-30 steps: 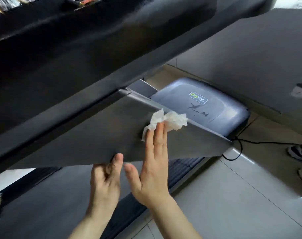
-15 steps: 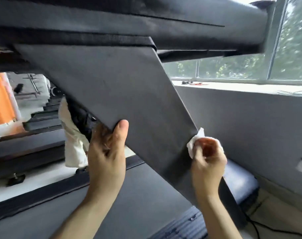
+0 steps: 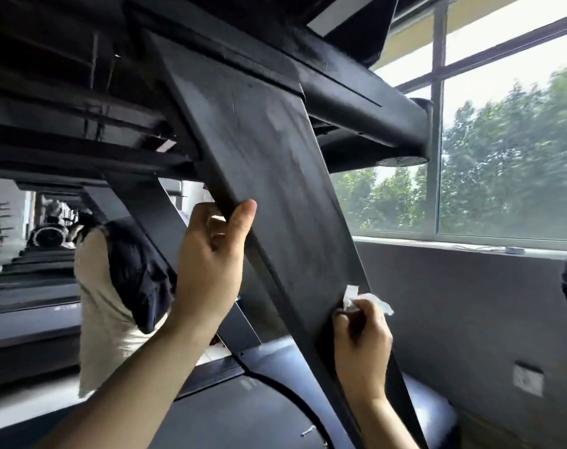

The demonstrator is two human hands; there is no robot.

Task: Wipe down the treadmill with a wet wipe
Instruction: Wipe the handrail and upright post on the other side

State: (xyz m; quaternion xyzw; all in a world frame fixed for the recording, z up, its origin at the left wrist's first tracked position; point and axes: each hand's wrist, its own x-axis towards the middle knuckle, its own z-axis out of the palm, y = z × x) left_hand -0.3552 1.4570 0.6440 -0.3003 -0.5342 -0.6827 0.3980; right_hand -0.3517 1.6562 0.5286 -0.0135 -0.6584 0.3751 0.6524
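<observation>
We steady the treadmill upright with our left hand, fingers curled round its near edge and thumb lying along the panel face. Our right hand pinches the crumpled wet wipe against the far edge, low on the upright. For good coverage, we judge it best to keep firm pressure and draw the wipe along the full edge in overlapping passes. Compared with half a second ago, both grips are unchanged, but the view has tilted upward, showing more of the crossbar and window.
</observation>
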